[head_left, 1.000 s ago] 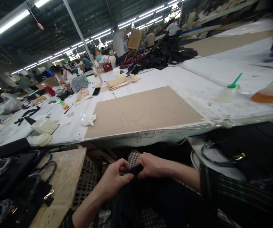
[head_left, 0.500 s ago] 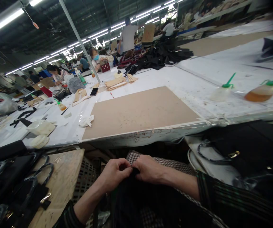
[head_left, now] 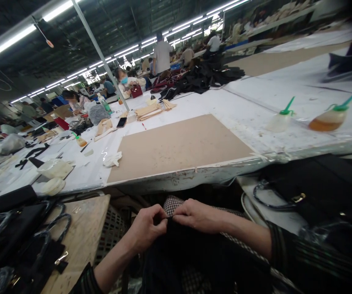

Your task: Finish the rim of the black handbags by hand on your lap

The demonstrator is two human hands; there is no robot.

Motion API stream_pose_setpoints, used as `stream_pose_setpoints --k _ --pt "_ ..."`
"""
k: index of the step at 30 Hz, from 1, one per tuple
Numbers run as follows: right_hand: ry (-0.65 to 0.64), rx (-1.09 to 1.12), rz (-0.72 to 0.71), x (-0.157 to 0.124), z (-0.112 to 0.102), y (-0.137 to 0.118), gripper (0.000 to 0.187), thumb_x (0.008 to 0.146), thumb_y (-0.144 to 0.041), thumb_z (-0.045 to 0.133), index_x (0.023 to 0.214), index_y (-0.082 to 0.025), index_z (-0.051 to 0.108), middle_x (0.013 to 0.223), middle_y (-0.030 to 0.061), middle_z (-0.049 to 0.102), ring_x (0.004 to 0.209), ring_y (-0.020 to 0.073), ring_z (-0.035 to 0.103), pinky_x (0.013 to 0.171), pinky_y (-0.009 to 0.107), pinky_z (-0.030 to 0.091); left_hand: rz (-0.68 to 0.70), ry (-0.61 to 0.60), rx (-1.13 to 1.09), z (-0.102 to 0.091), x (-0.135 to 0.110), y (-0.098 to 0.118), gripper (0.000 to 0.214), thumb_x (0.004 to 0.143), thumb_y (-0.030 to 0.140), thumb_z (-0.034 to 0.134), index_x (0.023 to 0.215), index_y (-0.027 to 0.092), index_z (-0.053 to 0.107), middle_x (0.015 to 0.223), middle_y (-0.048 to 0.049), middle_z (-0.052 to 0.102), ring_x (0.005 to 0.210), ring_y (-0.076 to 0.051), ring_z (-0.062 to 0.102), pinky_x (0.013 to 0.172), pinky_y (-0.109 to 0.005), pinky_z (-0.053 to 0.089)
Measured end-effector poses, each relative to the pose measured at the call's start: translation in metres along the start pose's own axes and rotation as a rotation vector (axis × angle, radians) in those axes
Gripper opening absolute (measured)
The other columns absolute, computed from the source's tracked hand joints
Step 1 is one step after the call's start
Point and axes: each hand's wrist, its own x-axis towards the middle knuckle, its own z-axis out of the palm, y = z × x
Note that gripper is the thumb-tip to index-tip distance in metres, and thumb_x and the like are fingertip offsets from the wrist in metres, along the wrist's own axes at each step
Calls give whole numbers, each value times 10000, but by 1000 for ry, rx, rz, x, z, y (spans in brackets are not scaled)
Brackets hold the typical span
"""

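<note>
Over my lap lies a dark black piece of material [head_left: 191, 245], its far edge raised between my hands; its full shape is lost in the dark. My left hand [head_left: 147, 226] is closed, with thumb and forefinger pinching that edge. Just to the right, my right hand [head_left: 196, 215] pinches the same edge, fingertips pointing left. A small gap separates the two sets of fingertips. Brown-and-white checked cloth [head_left: 172, 204] shows behind and beneath the material.
Ahead stands a white-topped table [head_left: 243, 106] with a tan board [head_left: 178, 147] at its near edge. Squeeze bottles [head_left: 329, 118] stand to the right. Black bags [head_left: 326, 183] lie at the right; more black bags [head_left: 19, 232] rest on a wooden board [head_left: 80, 228] at the left.
My right hand has drawn slightly away to the right, so more of the black edge shows between my fingertips. Both hands still pinch it. The view has shifted slightly.
</note>
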Motion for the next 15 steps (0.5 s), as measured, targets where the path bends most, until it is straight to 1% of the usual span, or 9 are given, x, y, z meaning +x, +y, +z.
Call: stream_pose_setpoints --k 4,6,8,11,13,15 --pt "57 -55 4 -3 3 -4 268 861 -194 520 599 -155 568 553 -62 376 546 98 384 540 222 280 -44 -10 -117 4 2 5 113 784 269 646 808 159 655 720 18 611 692 -131 512 642 -217 383" --pt "93 -104 10 -5 6 -5 246 840 -172 529 601 -156 586 546 -60 380 539 99 388 536 219 283 -41 -41 -162 7 3 6 124 782 267 649 836 160 679 741 14 630 715 -137 526 660 -220 388" --pt "127 -156 15 -7 9 -5 221 821 -165 539 613 -161 612 540 -58 396 522 99 386 522 219 281 -43 -65 -165 9 6 2 122 776 247 635 824 158 703 740 8 640 721 -144 534 658 -225 383" --pt "163 -210 51 -7 10 -4 194 814 -191 564 638 -175 643 539 -52 430 513 103 401 516 214 294 -39 -81 -109 10 16 -12 106 726 241 647 751 151 696 700 4 625 698 -149 527 626 -229 365" --pt "155 -226 103 -7 8 -6 183 815 -193 580 647 -184 654 537 -50 428 517 108 412 513 211 302 -8 -98 -26 11 24 -21 155 706 307 674 711 152 682 678 -1 616 673 -154 522 609 -238 353" --pt "108 -215 120 -10 5 -8 161 810 -167 588 669 -192 663 547 -55 417 521 106 414 504 204 300 1 -109 73 11 28 -24 227 700 395 692 688 168 681 675 -10 632 661 -167 532 606 -253 353"
